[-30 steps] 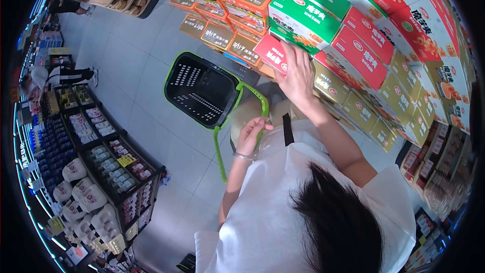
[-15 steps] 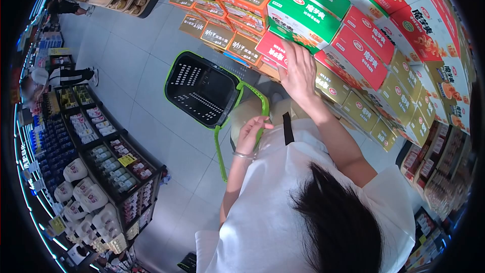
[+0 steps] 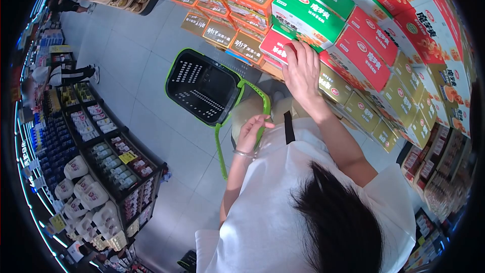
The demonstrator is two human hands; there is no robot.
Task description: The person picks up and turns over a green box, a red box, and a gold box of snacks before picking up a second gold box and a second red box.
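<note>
My left hand [image 3: 251, 132] is closed around the green handle of a black shopping basket [image 3: 202, 88] with a green rim, which hangs empty in front of me. My right hand [image 3: 302, 71] reaches up to a stack of cartons on the right. Its fingers hook over the edge of a red carton [image 3: 276, 46] that sticks out under a green one [image 3: 308, 12]. A bracelet sits on my left wrist.
Orange and brown cartons [image 3: 237, 0] are stacked ahead, with red, green and yellow cartons [image 3: 384, 81] to the right. On the left stands a low shelf of bottles and jugs [image 3: 101, 172]. Another person [image 3: 65, 75] is at far left on the tiled aisle.
My right hand has slid slightly up along the red carton and its fingers now curl over the edge. The basket and my left hand have barely moved.
</note>
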